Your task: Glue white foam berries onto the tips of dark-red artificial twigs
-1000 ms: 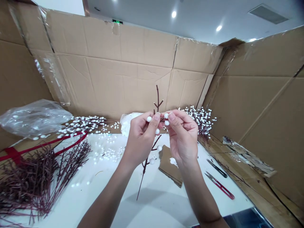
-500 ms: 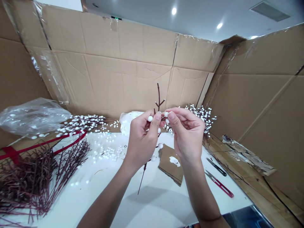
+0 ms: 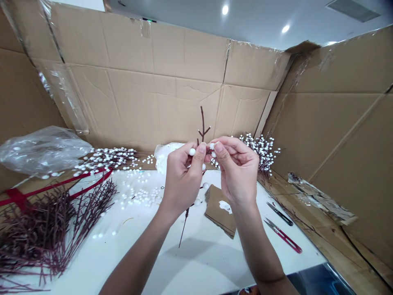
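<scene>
A dark brown twig [image 3: 203, 119] with white balls on its side stems stands nearly upright between my hands, its bare forked tip on top. My left hand [image 3: 184, 176] is closed around the twig's middle, thumb and fingers pressed together. Beside it, my right hand [image 3: 239, 172] pinches a white ball [image 3: 212, 146] at a side stem, with another ball just under the fingertips. Below the hands, the twig's thin lower end hangs over the white table [image 3: 196, 270]. A cardboard piece [image 3: 219, 213] with a white blob on it lies behind my right wrist.
Bare dark twigs [image 3: 37, 229] are heaped at left, near a red ribbon [image 3: 92, 192] and loose white balls [image 3: 141, 196]. A clear plastic bag [image 3: 46, 151] and finished-looking berry branches [image 3: 260, 151] lie farther back. Black snips [image 3: 281, 215] and red snips [image 3: 285, 237] rest at right. Cardboard walls surround the table.
Both hands and the twig have shifted slightly left in view. The right hand is a little closer to the left, still pinching at the white ball.
</scene>
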`<state>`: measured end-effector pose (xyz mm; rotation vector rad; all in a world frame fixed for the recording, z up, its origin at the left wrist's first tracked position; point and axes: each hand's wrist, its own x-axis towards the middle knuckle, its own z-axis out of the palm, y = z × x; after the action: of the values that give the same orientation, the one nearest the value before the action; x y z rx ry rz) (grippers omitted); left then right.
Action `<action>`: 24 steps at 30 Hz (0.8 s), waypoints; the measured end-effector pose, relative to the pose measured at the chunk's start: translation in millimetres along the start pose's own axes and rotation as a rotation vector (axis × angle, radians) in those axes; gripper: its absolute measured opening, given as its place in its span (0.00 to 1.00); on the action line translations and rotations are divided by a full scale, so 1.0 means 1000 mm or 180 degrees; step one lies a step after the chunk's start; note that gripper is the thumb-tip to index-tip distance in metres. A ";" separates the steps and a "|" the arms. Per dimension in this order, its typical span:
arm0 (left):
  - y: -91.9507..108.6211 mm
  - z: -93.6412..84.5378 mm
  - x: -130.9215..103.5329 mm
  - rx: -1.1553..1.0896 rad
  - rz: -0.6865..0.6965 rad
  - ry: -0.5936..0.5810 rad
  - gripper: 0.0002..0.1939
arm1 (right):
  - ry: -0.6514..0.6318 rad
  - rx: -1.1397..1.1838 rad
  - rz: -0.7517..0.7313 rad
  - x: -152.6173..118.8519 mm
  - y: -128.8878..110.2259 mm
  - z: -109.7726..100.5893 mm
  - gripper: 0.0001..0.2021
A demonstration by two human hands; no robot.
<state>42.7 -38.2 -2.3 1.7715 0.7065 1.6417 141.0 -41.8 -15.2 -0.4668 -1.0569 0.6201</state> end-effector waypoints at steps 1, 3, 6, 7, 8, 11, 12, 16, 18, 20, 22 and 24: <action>-0.001 0.000 0.000 0.0006 -0.0006 0.0001 0.17 | 0.0021 -0.0027 0.0014 0.000 0.000 0.000 0.02; -0.002 0.000 0.000 0.0065 -0.0023 -0.0013 0.17 | 0.0009 -0.0055 0.0043 0.001 -0.001 -0.001 0.03; -0.003 0.000 -0.001 0.0222 0.0001 -0.0042 0.16 | -0.0104 -0.0066 0.0074 0.002 -0.002 -0.003 0.03; -0.003 0.000 -0.001 0.0269 0.0028 -0.0039 0.16 | -0.0128 -0.0075 0.0078 0.003 -0.003 -0.003 0.02; -0.003 0.000 -0.001 0.0307 0.0059 -0.0027 0.16 | -0.0142 -0.0090 0.0072 0.003 -0.003 -0.004 0.02; -0.003 0.000 -0.001 0.0386 0.0132 0.0004 0.16 | -0.0136 -0.0154 -0.0069 0.003 -0.004 -0.003 0.01; -0.004 0.000 -0.001 0.0398 0.0137 0.0005 0.16 | -0.0121 -0.0182 -0.0137 0.003 -0.003 -0.003 0.01; -0.004 0.000 0.000 0.0375 0.0087 -0.0001 0.16 | -0.0038 -0.0245 -0.0273 0.003 0.000 -0.002 0.01; -0.004 0.000 0.000 0.0362 0.0075 0.0015 0.16 | -0.0018 -0.0244 -0.0264 0.004 0.002 -0.002 0.01; -0.003 0.000 0.000 0.0358 0.0059 0.0040 0.16 | -0.0001 -0.0191 -0.0190 0.004 0.004 -0.002 0.02; -0.001 0.000 -0.001 0.0353 0.0046 0.0072 0.16 | -0.0029 -0.0074 -0.0037 0.004 0.006 -0.002 0.02; 0.000 0.000 -0.001 0.0361 0.0067 0.0116 0.15 | -0.0047 0.0073 0.0100 0.004 0.007 -0.002 0.03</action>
<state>42.5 -39.1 -3.2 1.8377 0.8148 1.6812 142.8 -34.0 -17.6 -0.4601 -1.0571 0.6638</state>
